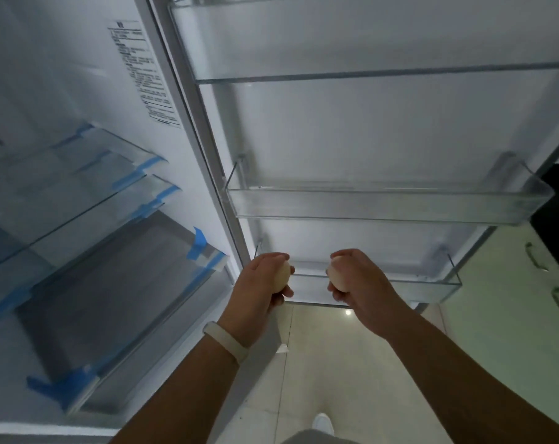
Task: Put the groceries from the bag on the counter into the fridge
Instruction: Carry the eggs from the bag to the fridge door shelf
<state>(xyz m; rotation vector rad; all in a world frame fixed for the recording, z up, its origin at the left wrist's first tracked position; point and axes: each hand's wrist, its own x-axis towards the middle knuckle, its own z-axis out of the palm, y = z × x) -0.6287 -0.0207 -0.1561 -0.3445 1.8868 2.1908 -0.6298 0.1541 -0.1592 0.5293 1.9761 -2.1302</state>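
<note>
Left hand (262,278) and right hand (360,285) each clasping a pale egg, before open fridge door shelf (384,203)

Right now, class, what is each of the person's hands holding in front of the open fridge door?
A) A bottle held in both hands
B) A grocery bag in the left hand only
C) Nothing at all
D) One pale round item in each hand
D: the left hand and the right hand each close a grip on a pale round item, the other, near the lowest door bin.
</note>
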